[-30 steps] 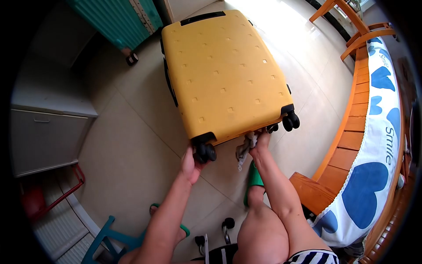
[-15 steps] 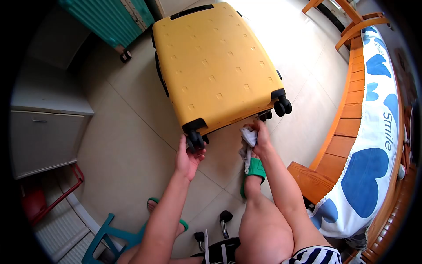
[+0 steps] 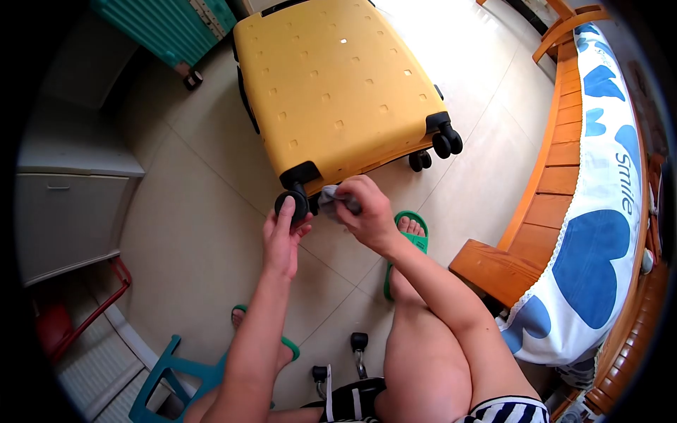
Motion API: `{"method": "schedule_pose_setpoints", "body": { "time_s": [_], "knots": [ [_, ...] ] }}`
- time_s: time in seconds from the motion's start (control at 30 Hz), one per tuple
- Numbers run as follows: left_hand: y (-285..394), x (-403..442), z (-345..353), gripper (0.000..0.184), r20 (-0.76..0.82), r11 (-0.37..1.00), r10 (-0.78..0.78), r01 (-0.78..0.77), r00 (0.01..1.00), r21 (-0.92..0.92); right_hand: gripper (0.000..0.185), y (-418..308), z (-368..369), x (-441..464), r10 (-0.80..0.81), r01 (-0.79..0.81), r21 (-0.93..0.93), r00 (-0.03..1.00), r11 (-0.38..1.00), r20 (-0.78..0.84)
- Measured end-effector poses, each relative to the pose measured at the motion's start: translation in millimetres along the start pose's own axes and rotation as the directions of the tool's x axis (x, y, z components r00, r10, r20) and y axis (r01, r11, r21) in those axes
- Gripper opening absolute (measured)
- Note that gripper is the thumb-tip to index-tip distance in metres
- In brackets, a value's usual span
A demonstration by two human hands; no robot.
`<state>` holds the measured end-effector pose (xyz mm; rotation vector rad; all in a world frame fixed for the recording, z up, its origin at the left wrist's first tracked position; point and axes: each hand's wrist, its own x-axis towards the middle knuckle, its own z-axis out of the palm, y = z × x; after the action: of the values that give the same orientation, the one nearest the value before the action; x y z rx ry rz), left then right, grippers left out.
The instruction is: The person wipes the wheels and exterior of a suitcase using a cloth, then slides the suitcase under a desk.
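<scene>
A yellow hard-shell suitcase [image 3: 338, 84] lies flat in the upper centre of the frame, its lower edge turned toward the person. Just left of the frame's centre, the left hand [image 3: 281, 243] grips the black caster wheel [image 3: 301, 202] at its lower-left corner, thumb laid over the wheel. The right hand [image 3: 370, 213], just beside but apart from the left, pinches a crumpled grey cloth [image 3: 328, 202] (whether it touches the wheel, I cannot tell). A teal ribbed suitcase [image 3: 166, 32] stands at upper left; a wooden bench [image 3: 518, 264] with a heart-printed "Smile" cover [image 3: 592, 264] fills the right side.
</scene>
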<state>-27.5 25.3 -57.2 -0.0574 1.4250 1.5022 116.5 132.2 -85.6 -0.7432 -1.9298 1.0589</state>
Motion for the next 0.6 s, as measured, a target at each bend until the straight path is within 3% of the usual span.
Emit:
{"method": "schedule_pose_setpoints", "body": {
  "time_s": [0.07, 0.13, 0.17, 0.33, 0.43, 0.5, 0.53, 0.6],
  "knots": [
    [-0.2, -2.4, -3.7, 0.041, -0.002, 0.997, 0.045, -0.045, 0.999, 0.055, 0.020, -2.9, 8.9, 0.9, -0.045, 0.047, -0.039, 0.998, 0.998, 0.050],
    [-1.9, 1.3, -11.4, 0.041, 0.014, 0.964, 0.137, -0.137, 0.990, 0.228, 0.020, 9.9, 16.3, 4.8, -0.295, 0.325, -0.320, 0.945, 0.890, 0.139],
    [-2.4, 0.8, -12.3, 0.041, 0.017, 0.964, 0.135, -0.136, 0.991, 0.228, 0.023, 17.1, 15.5, 6.1, -0.337, 0.396, -0.371, 0.916, 0.840, 0.216],
    [-0.5, -1.0, -15.1, 0.036, 0.064, 0.926, 0.220, -0.229, 0.973, 0.301, 0.029, 22.2, 16.1, 0.6, -0.272, 0.365, -0.485, 0.928, 0.794, 0.253],
    [1.7, -0.9, -15.8, 0.034, 0.091, 0.929, 0.210, -0.228, 0.973, 0.293, 0.038, 21.2, 24.5, -15.2, -0.124, 0.258, -0.602, 0.959, 0.756, 0.255],
    [-0.7, 3.0, -19.1, 0.033, 0.111, 0.926, 0.214, -0.238, 0.970, 0.292, 0.042, 20.9, 35.8, -20.5, 0.031, 0.014, -0.359, 0.992, 0.933, 0.119],
    [-1.3, 3.4, -21.0, 0.033, 0.134, 0.922, 0.220, -0.251, 0.966, 0.295, 0.042, 18.8, 38.0, -22.3, 0.035, 0.011, -0.362, 0.992, 0.932, 0.121],
    [0.8, 3.7, -22.3, 0.036, 0.128, 0.929, 0.202, -0.231, 0.971, 0.287, 0.038, 16.4, 39.7, -20.6, 0.255, -0.244, -0.079, 0.951, 0.966, 0.176]
  ]
}}
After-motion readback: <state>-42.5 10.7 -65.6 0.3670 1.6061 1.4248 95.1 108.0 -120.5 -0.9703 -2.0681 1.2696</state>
